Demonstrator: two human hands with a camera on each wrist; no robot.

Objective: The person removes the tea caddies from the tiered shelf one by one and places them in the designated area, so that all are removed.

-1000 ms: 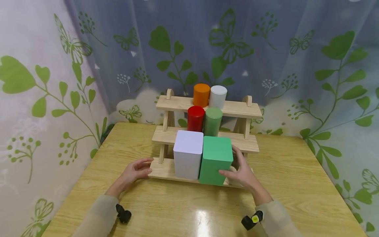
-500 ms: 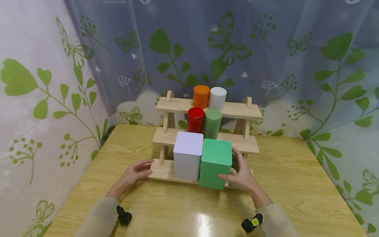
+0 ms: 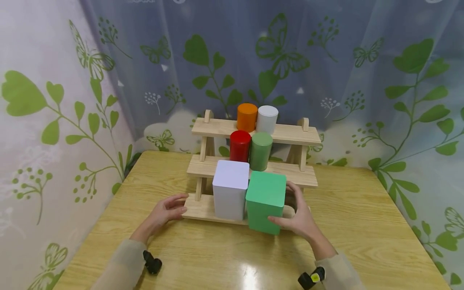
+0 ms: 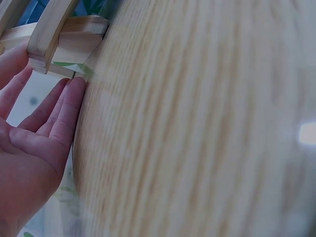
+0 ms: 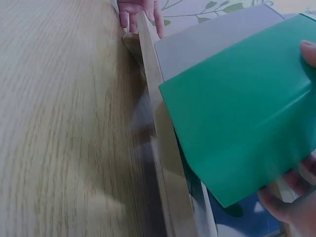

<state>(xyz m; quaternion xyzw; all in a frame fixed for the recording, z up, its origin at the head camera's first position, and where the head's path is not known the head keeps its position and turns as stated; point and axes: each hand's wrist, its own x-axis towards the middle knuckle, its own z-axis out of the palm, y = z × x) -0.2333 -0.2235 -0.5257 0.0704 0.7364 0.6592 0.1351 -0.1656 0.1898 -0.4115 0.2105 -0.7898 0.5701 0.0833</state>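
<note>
A light wooden three-tier shelf (image 3: pixel 203 205) stands on the table. My right hand (image 3: pixel 301 219) grips a green box (image 3: pixel 266 189) on the bottom tier, thumb on its front face, other fingers at its right and rear. The box is turned slightly, and its lower front overhangs the tier's front edge. In the right wrist view the green box (image 5: pixel 247 108) sits askew to the shelf board (image 5: pixel 170 168). Left of it stands a white box (image 3: pixel 230 193), upright. My left hand (image 3: pixel 164 211) holds the left end of the bottom tier between thumb and fingers.
Red (image 3: pixel 240 145) and pale green cylinders (image 3: pixel 261 151) stand on the middle tier. Orange (image 3: pixel 247 117) and white cylinders (image 3: pixel 267 119) are on top. A patterned curtain (image 3: pixel 232 48) hangs behind the wooden table (image 3: pixel 217 257).
My right hand has drawn the green box forward and then slightly right, away from the white box and over the tier's front edge. The left hand keeps its place at the shelf's end.
</note>
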